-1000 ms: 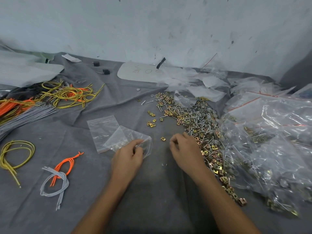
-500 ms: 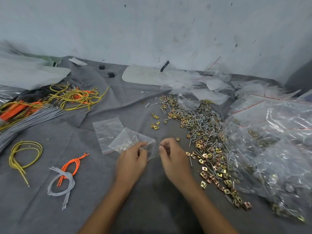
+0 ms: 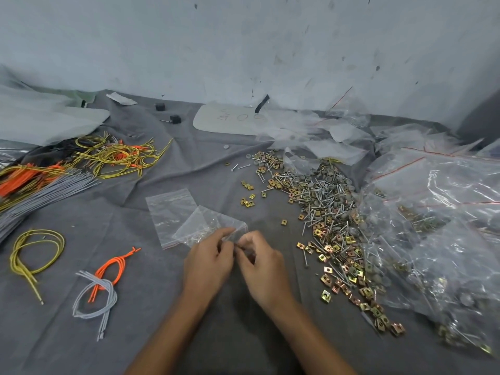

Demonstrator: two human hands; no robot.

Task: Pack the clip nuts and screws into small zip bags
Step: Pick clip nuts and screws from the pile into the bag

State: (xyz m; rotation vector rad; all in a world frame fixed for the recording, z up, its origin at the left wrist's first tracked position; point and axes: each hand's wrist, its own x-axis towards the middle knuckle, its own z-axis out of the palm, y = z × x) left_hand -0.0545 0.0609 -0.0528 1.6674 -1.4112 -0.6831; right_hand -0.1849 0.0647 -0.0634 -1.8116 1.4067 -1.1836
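My left hand pinches the small zip bag at its mouth; my right hand pinches an unidentifiable small piece there. The clip nuts and screws lie heaped right of them.

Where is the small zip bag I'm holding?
Head view, centre: the zip bag is pinched by the left hand, overlapping a second bag, left of the screw pile.
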